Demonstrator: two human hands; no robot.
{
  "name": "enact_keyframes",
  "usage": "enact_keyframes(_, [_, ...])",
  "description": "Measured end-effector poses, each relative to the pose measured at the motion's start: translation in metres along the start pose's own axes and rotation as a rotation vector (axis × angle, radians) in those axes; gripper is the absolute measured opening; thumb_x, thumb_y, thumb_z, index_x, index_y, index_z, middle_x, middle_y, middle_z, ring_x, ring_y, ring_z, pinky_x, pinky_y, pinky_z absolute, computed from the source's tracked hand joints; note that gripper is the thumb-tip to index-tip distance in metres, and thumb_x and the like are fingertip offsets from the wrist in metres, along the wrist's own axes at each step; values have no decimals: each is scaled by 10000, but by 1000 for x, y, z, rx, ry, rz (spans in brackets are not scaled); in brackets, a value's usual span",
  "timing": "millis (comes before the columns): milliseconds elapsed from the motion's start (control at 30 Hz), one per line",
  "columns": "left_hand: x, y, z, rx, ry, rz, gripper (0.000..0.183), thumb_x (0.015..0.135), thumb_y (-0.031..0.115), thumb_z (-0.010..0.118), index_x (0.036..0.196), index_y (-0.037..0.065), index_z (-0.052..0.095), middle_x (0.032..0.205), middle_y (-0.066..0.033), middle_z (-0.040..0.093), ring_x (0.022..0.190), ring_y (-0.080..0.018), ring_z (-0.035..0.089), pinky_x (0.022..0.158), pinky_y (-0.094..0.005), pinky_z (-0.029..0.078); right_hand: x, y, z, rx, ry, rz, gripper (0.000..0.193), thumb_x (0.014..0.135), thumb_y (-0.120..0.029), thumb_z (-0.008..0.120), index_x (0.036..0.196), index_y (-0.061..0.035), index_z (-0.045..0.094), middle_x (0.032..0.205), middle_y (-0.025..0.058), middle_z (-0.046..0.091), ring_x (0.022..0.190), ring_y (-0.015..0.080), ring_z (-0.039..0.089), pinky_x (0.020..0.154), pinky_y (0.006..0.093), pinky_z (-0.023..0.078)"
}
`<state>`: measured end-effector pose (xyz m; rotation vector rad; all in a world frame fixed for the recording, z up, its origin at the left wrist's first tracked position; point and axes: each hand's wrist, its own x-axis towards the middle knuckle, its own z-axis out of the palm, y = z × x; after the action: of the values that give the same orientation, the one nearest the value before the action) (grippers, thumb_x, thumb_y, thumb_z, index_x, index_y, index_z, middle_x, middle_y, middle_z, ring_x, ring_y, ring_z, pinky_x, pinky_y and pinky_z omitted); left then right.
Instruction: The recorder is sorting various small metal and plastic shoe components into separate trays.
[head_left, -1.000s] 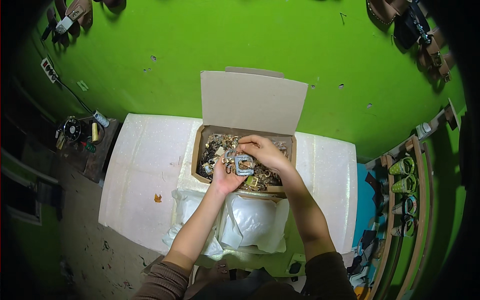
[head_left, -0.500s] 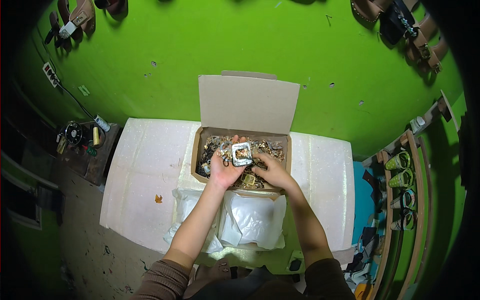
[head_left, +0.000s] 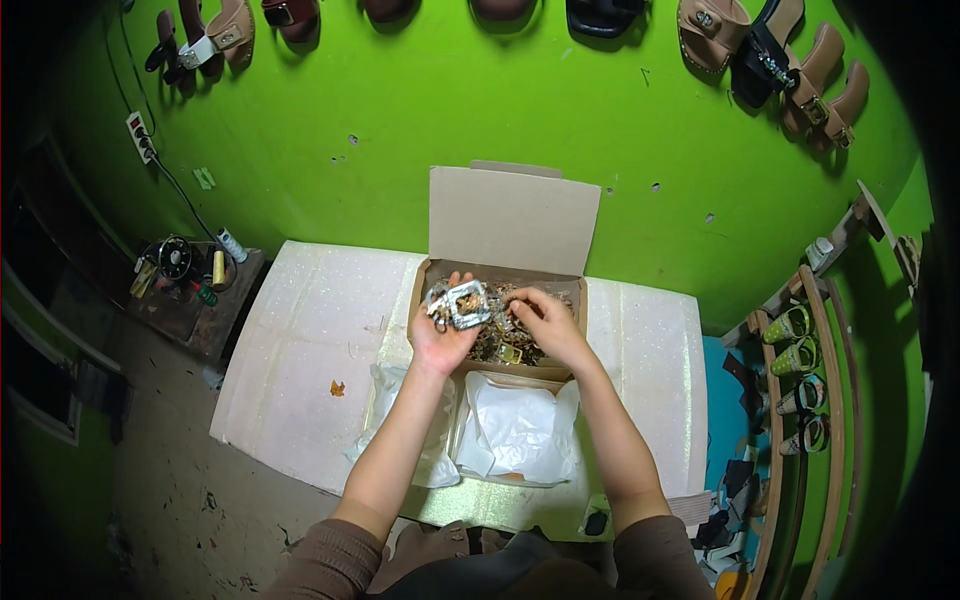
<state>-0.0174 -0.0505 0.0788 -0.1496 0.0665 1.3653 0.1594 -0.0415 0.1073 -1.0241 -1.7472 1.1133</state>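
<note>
My left hand (head_left: 442, 343) lies palm up over the open cardboard box (head_left: 513, 220), with a silvery, roughly square buckle (head_left: 469, 321) and other small metal pieces resting in it. Beside it, my right hand (head_left: 547, 326) hovers over the box's right half. Its thumb and index finger are bent together, and anything small between them cannot be made out. Loose gold, silver and dark metal trims (head_left: 500, 337) fill the box, and a yellowish square buckle (head_left: 509, 355) shows near its front edge.
White paper-lined packages (head_left: 520, 425) lie in front of the box on the pale glittery tabletop (head_left: 310, 330). A brown scrap (head_left: 337, 388) sits to their left. Sandals hang on the green wall (head_left: 520, 110); more stand on a wooden rack (head_left: 800, 400) at right. A low table (head_left: 210, 300) holds tools.
The view has tilted up and shifted left. The square buckle has turned in my left palm, and my right hand has drawn slightly away from it, its fingers more bent.
</note>
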Motion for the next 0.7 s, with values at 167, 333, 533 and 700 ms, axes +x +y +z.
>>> enact_keyframes(167, [-51,20,-17,-30,20,36,368,875,240,293,1113,48,498,1089,-119,556,1032,-253,509,921,-419,373,-25,-11,32,119,-78,32,197,838,-172,509,952,-23,570,753,37,580,689,102,510,640,242,419])
enact_keyframes(333, [-95,34,-42,-23,24,24,365,868,229,296,1106,44,502,1072,-120,563,1023,-246,516,909,-407,386,-53,-14,65,67,-198,75,201,839,-170,510,938,-5,567,792,63,592,719,120,523,671,256,424])
enact_keyframes(533, [-120,43,-72,18,140,55,363,891,221,269,1150,64,469,1144,-103,516,1042,-231,494,918,-394,367,-71,-20,89,56,-258,117,210,836,-170,510,942,3,565,812,73,590,738,126,523,694,260,423])
enact_keyframes(700, [-128,44,-81,-37,148,11,385,888,246,251,1157,63,456,1128,-113,524,1029,-251,500,923,-413,367,-77,-32,91,63,-249,132,211,841,-167,508,946,7,566,831,74,591,753,120,523,701,259,424])
